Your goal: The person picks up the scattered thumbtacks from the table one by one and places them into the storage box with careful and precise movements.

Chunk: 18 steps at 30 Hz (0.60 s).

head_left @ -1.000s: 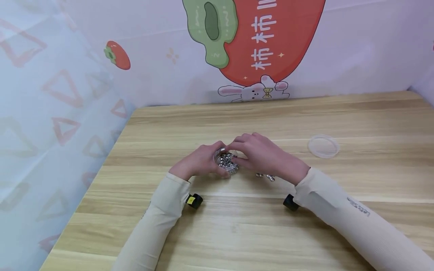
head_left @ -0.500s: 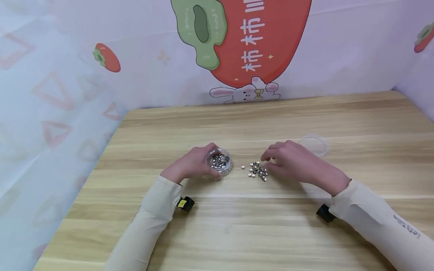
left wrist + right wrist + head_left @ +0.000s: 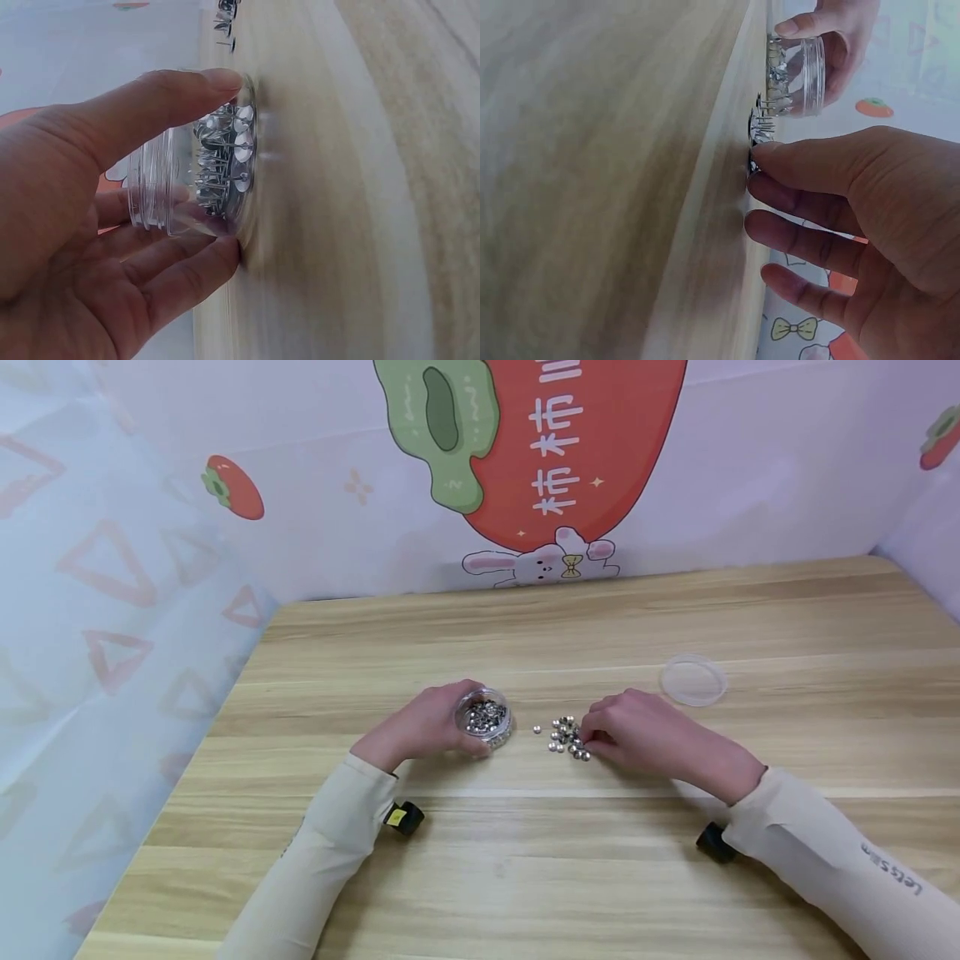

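My left hand [image 3: 431,727] holds a clear round plastic jar [image 3: 161,180] upright on the table, thumb on one side and fingers on the other. Silver thumbtacks [image 3: 214,161] fill its lower part, and its top is uncovered. To the right of the jar lies a small pile of loose thumbtacks [image 3: 562,735], with one tack [image 3: 537,729] apart on the jar's side. At the pile's right edge is my right hand [image 3: 637,735]. In the right wrist view its thumb and index finger pinch at a thumbtack [image 3: 754,160], partly hidden by the fingertips; the other fingers are spread.
A clear round lid [image 3: 693,681] lies flat on the wooden table [image 3: 480,860], behind and right of the right hand. A printed backdrop [image 3: 330,535] rises behind the table's far edge. Each wrist carries a small black camera [image 3: 405,818].
My right hand has moved from over the jar's mouth rightward to the pile, and its fingertips have closed in on the tacks. My left hand keeps its hold on the jar.
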### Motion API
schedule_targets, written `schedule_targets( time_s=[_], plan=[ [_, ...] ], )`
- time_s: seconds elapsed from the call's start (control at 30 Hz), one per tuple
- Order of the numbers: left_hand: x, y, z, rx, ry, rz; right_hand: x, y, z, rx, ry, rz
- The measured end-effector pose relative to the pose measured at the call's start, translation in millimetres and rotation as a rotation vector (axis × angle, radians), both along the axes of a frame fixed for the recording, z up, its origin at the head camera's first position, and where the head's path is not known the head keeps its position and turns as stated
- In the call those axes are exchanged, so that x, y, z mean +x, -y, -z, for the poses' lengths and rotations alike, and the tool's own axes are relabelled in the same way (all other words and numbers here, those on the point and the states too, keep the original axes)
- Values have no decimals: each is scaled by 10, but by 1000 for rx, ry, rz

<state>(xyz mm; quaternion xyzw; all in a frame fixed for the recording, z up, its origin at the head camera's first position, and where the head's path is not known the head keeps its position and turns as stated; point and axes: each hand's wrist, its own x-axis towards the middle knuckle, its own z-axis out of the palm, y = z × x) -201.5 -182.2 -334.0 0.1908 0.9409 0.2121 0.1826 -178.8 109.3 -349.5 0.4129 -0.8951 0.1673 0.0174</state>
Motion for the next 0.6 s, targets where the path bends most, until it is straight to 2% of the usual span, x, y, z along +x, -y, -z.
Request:
schedule_targets(
  time_s=[0.2, 0.33, 0.6],
  plan=[
    [7, 10, -1, 9, -25, -2, -16, 9, -93, -22, -9, 35],
    [1, 7, -1, 12, -17, -8, -33, 70, -182, -26, -8, 55],
    [-8, -9, -4, 40, 3, -14, -102, 533, -384, -85, -26, 28]
  ],
)
